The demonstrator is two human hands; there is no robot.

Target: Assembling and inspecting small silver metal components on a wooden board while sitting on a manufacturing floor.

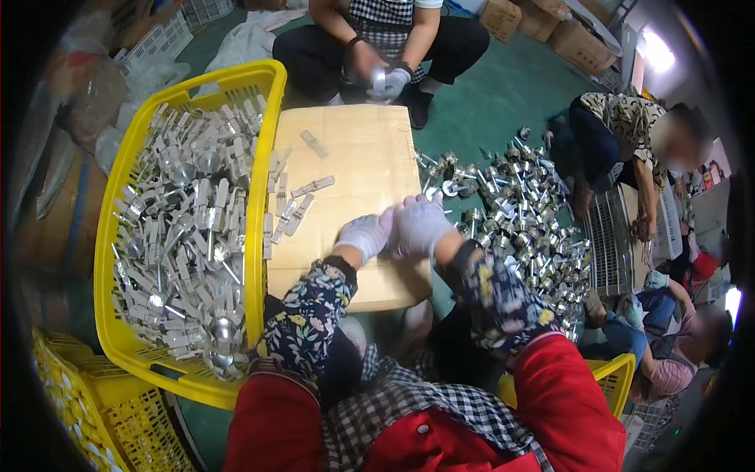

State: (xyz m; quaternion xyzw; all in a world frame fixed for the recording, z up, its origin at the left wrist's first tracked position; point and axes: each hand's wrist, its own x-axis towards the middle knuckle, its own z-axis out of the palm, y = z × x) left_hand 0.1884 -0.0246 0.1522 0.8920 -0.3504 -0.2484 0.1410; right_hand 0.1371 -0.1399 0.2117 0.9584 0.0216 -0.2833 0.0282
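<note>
Both of my hands wear pale gloves and meet over the right part of a tan board (346, 169). My left hand (366, 236) is closed, its fingers pressed up against the right hand. Curled beside it is my right hand (423, 226), also closed; whatever the two hold is hidden by the gloves. Several flat light-grey pieces (313, 186) lie on the board's left side, one farther back. To the left, a yellow basket (255, 259) is filled with grey-handled metal parts (208, 208), some with round shiny bowls.
On the green floor (487, 102) to the right spreads a heap of shiny metal parts (519, 212). A person (385, 47) sits across the board, hands together. Other people work at the right beside grey crates (609, 244). Another yellow basket (149, 417) stands near left; cardboard boxes (582, 43) sit at the back.
</note>
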